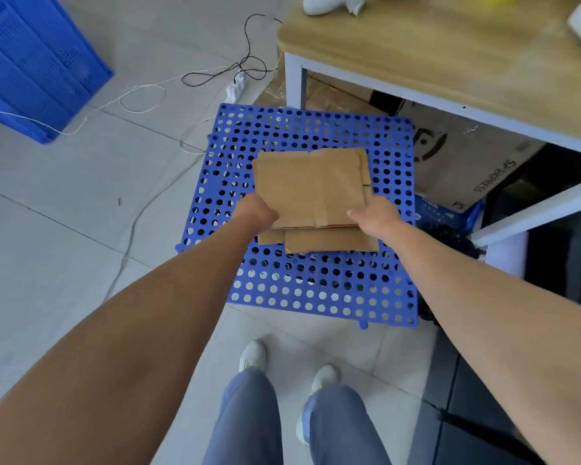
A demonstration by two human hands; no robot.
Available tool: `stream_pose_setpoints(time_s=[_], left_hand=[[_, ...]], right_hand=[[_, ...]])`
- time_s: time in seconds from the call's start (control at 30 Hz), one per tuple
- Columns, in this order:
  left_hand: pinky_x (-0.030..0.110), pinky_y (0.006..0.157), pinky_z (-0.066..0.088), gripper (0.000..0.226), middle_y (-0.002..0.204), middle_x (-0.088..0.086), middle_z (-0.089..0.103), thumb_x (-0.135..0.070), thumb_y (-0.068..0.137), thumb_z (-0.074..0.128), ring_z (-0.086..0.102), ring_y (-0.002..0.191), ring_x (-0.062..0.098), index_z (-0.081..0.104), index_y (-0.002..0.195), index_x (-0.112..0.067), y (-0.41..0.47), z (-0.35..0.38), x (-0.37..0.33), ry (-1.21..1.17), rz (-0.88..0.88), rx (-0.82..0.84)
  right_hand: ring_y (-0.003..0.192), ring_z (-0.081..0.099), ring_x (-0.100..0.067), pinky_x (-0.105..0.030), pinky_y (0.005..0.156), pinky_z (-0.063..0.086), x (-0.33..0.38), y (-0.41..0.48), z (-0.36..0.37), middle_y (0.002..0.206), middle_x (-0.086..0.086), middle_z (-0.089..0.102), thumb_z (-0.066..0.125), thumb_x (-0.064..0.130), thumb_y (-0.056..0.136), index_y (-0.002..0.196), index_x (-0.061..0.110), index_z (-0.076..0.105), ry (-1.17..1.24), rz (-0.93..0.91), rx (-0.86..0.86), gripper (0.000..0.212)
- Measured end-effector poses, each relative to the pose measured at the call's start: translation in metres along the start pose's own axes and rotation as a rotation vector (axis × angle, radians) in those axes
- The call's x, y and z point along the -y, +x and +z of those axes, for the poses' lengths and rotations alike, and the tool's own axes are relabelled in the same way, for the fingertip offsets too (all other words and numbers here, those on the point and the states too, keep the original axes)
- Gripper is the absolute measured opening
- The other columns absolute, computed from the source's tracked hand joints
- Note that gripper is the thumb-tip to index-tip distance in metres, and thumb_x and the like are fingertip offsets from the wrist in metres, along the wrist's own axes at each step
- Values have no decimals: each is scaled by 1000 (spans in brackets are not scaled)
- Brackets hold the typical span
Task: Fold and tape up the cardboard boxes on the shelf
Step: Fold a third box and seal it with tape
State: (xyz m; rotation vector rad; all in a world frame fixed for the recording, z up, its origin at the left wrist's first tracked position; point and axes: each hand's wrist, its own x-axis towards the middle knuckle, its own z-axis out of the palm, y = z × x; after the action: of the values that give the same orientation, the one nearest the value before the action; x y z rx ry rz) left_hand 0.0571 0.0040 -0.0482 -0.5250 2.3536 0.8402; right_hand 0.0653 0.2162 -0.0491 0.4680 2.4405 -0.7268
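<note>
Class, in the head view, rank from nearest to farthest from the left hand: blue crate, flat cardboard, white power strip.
1. The flat cardboard, gripped by the left hand.
2. The white power strip, on the floor beyond.
3. The blue crate, far left.

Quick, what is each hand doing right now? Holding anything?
Left hand: grips the left edge of the top flattened cardboard box.
Right hand: grips the same box's right edge, thumb on top.

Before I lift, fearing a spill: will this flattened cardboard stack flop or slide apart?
Probably light and fairly stiff: the cardboard stack lies thin and flat. Its offset sheets may slide apart; the left hand and right hand grip opposite sides.
</note>
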Motion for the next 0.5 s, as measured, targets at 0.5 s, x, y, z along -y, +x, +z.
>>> stream_pose_setpoints(time_s=[0.5], left_hand=[[29, 74, 39, 16, 71, 2, 41, -10, 90, 57, 39, 58, 13, 47, 78, -7, 34, 8, 6, -112, -91, -41]], right_hand=[[126, 44, -32, -39, 102, 39, 2, 18, 16, 143, -17, 41, 53, 26, 96, 139, -1, 36, 410, 166, -32, 54]])
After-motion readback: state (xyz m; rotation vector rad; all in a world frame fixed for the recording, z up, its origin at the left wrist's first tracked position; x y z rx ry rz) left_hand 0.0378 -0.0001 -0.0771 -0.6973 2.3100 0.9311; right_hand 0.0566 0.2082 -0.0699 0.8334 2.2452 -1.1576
